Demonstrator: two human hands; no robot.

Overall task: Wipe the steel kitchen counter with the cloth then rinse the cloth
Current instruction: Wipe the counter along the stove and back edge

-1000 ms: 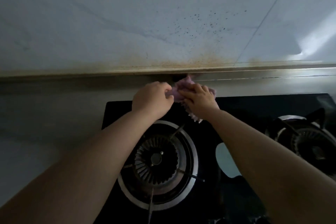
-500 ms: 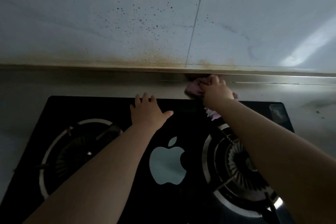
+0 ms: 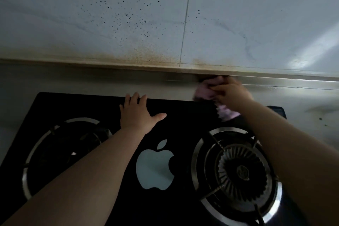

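Cloth (image 3: 207,91), pale purple and bunched, lies on the steel kitchen counter (image 3: 91,83) at the strip behind the black glass hob (image 3: 183,115), pressed close under the stained ledge of the tiled wall (image 3: 238,24). I see my right hand (image 3: 232,93) on top of it, fingers curled round the fabric and gripping it; most of the cloth projects toward 9 o'clock from the knuckles, and a frayed tail (image 3: 226,113) hangs out below the wrist toward 6 o'clock, over the rear edge of the hob. The hand is motion-blurred, so I cannot tell exact finger placement. My left hand (image 3: 138,113) sits well apart from the cloth, at 9 o'clock from it, flat on the hob with fingers straight and spread, thumb pointing toward 3 o'clock, fingertips at the hob's rear edge. It holds nothing. At 6 o'clock from the right hand is the right burner (image 3: 240,170); the left burner (image 3: 60,152) lies at 7 o'clock from the left hand. A pale apple-shaped mark (image 3: 154,169) sits between the burners.
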